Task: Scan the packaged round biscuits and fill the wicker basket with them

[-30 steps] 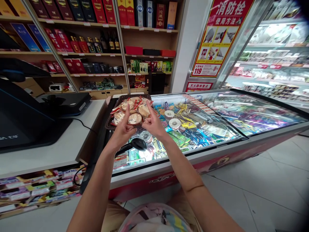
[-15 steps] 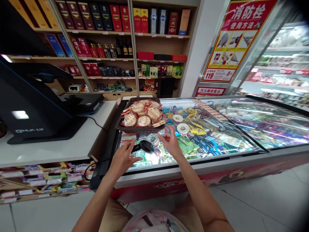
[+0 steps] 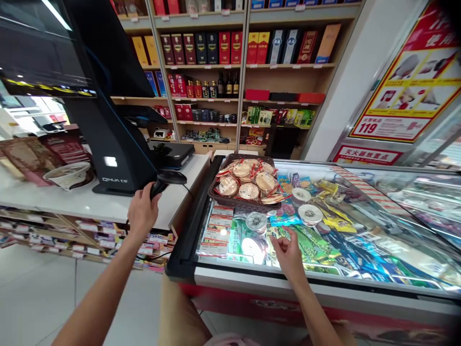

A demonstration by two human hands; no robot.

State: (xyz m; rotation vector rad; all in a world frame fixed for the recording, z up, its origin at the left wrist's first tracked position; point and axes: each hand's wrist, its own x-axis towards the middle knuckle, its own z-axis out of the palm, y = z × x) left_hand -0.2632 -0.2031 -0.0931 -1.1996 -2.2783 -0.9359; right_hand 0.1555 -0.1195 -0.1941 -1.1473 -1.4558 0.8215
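My left hand point(image 3: 142, 211) is wrapped round the handle of a black barcode scanner point(image 3: 171, 178). It holds the scanner up over the white counter, in front of the dark checkout machine point(image 3: 118, 144). My right hand point(image 3: 288, 252) hangs over the glass top of the chest freezer point(image 3: 237, 283). Its fingers are loosely bent and apart, with nothing seen in them. Beyond it, on the freezer's near-left part, stands a brown woven basket point(image 3: 245, 205) heaped with round, flat wrapped biscuits point(image 3: 248, 191).
Under the glass lie frozen packs point(image 3: 313, 245) and round white-lidded tubs point(image 3: 310, 215). A white bowl-shaped tub point(image 3: 68, 175) stands on the counter point(image 3: 86, 211) at left. Packaged goods fill shelves below. Boxed bottles point(image 3: 223, 48) line the back shelves. A cable runs near the counter's edge.
My left hand, open beside the scanner over the freezer before, has closed on its handle and carried it left over the counter. The view has turned left. My right hand stays over the freezer.
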